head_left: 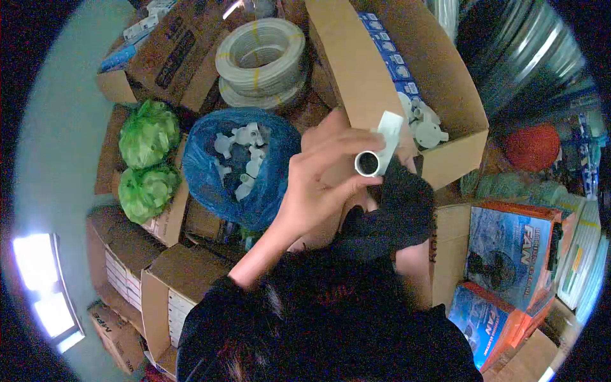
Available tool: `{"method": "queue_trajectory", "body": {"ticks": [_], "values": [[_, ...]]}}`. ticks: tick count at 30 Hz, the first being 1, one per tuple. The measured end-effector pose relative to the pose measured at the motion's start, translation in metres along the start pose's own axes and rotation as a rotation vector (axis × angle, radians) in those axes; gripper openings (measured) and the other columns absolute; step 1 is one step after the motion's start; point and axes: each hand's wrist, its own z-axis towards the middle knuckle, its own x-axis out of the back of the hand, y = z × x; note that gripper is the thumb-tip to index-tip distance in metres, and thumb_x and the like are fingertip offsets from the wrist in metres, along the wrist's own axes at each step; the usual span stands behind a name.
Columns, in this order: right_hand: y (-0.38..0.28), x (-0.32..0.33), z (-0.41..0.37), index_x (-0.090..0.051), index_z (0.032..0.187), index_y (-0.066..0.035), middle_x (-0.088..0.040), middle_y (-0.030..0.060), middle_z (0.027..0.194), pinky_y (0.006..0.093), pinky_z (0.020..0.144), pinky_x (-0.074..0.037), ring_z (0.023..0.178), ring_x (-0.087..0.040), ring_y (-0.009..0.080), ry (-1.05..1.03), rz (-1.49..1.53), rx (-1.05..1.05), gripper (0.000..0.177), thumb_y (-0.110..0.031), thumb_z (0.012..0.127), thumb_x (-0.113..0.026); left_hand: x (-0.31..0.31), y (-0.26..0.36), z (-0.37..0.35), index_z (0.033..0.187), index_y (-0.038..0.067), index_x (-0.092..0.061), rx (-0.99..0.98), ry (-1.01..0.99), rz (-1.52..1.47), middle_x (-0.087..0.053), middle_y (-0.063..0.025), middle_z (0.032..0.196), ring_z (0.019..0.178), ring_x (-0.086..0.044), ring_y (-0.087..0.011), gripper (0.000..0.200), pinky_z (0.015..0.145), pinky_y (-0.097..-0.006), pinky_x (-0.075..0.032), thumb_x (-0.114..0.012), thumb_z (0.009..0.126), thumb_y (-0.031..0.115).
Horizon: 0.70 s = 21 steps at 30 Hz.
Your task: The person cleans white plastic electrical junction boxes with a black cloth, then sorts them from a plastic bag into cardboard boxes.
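My left hand (312, 175) is closed around a white tubular fitting (389, 135), thumb below and fingers above. Its round open end, dark inside, faces me, and a flat-sided white part runs up to the right. Just behind the fitting, a small part of my right hand (407, 156) shows by the open carton (453, 156); its fingers are hidden. In that carton lie white round junction boxes (428, 132) beside blue printed packs (388, 51). Left of my left hand, a blue plastic bag (207, 181) stands open with several similar white boxes in it.
Coils of pale cable (261, 60) are stacked behind the blue bag. Green bags (149, 134) sit at the left, above open cartons (184, 270). Fan boxes (509, 254) stand at the right. Black fabric (388, 216) lies close below my hands.
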Motion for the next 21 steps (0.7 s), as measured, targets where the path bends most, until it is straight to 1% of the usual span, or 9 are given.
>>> {"method": "queue_trajectory", "body": {"ticks": [3,4,7,11,12,15,17,19,21], "values": [[0.006,-0.016,-0.002,-0.041,0.099,-0.007,-0.047,0.0115,0.109,0.0273,0.075,-0.043,0.086,-0.051,0.0177,0.043,0.598,-0.24,0.031,0.001,0.074,-0.057,-0.007,-0.003,-0.012,0.102,-0.001,-0.055,0.286,0.112,-0.371,-0.058,-0.0142,0.104,0.098,-0.055,-0.0228,0.038,0.087,-0.0327,-0.042,-0.069,0.068,0.007],[0.003,-0.018,-0.004,-0.042,0.1,-0.008,-0.047,0.011,0.109,0.0267,0.076,-0.043,0.087,-0.051,0.0166,0.076,0.904,-0.367,0.031,0.002,0.075,-0.057,-0.007,0.003,-0.012,0.103,0.0,-0.054,0.369,0.157,-0.506,-0.057,-0.0139,0.105,0.099,-0.054,-0.0205,0.038,0.087,-0.0317,-0.041,-0.068,0.07,0.01],[-0.012,-0.009,-0.008,-0.046,0.096,-0.008,-0.052,0.0096,0.099,0.024,0.073,-0.043,0.083,-0.052,0.0133,0.033,1.329,-0.436,0.027,0.004,0.075,-0.056,-0.014,-0.012,-0.023,0.104,0.0,-0.052,0.321,0.285,-0.642,-0.056,-0.0134,0.107,0.099,-0.053,-0.019,0.04,0.088,-0.0304,-0.039,-0.067,0.07,0.015],[-0.026,-0.006,-0.011,-0.046,0.095,-0.007,-0.053,0.009,0.091,0.023,0.069,-0.044,0.076,-0.053,0.0127,0.02,1.42,-0.47,0.03,0.006,0.071,-0.059,-0.022,-0.007,-0.031,0.108,0.002,-0.048,0.41,0.414,-0.848,-0.052,-0.011,0.111,0.101,-0.051,-0.0191,0.044,0.087,-0.03,-0.039,-0.067,0.072,0.019],[-0.032,-0.001,-0.011,-0.044,0.096,-0.007,-0.052,0.0093,0.091,0.0231,0.067,-0.045,0.075,-0.053,0.0131,0.018,1.429,-0.502,0.033,0.005,0.07,-0.06,-0.023,-0.006,-0.03,0.109,0.003,-0.046,0.371,0.425,-0.862,-0.05,-0.0097,0.112,0.1,-0.051,-0.0188,0.045,0.086,-0.0293,-0.039,-0.066,0.073,0.02],[-0.049,0.011,-0.015,-0.037,0.1,-0.009,-0.05,0.01,0.091,0.0234,0.064,-0.045,0.072,-0.053,0.0142,0.019,1.452,-0.619,0.044,0.004,0.068,-0.064,-0.02,-0.006,-0.033,0.109,0.003,-0.049,0.336,0.423,-0.932,-0.049,-0.0129,0.117,0.106,-0.048,-0.0195,0.037,0.093,-0.0334,-0.035,-0.063,0.076,0.012],[-0.052,0.012,-0.018,-0.036,0.103,-0.009,-0.048,0.0118,0.094,0.0254,0.063,-0.046,0.071,-0.054,0.0159,0.063,1.504,-0.583,0.049,0.003,0.066,-0.066,-0.018,-0.01,-0.03,0.111,0.008,-0.045,0.277,0.424,-0.921,-0.042,-0.0106,0.124,0.109,-0.045,-0.0194,0.035,0.091,-0.0356,-0.038,-0.059,0.081,0.018],[-0.054,0.009,-0.019,-0.036,0.104,-0.008,-0.048,0.015,0.1,0.0293,0.062,-0.049,0.072,-0.057,0.0186,0.147,1.596,-0.425,0.051,0.002,0.065,-0.067,-0.009,-0.013,-0.014,0.114,0.01,-0.04,0.313,0.559,-0.972,-0.04,-0.0063,0.126,0.111,-0.043,-0.0207,0.035,0.091,-0.0389,-0.038,-0.054,0.084,0.022],[-0.056,0.007,-0.02,-0.037,0.106,-0.007,-0.047,0.0181,0.106,0.0332,0.062,-0.051,0.072,-0.059,0.0213,0.219,1.672,-0.267,0.054,0.001,0.064,-0.069,-0.007,-0.016,-0.01,0.116,0.015,-0.036,0.347,0.549,-1.008,-0.04,-0.0026,0.126,0.112,-0.042,-0.0222,0.035,0.091,-0.0426,-0.037,-0.049,0.087,0.028]]}}
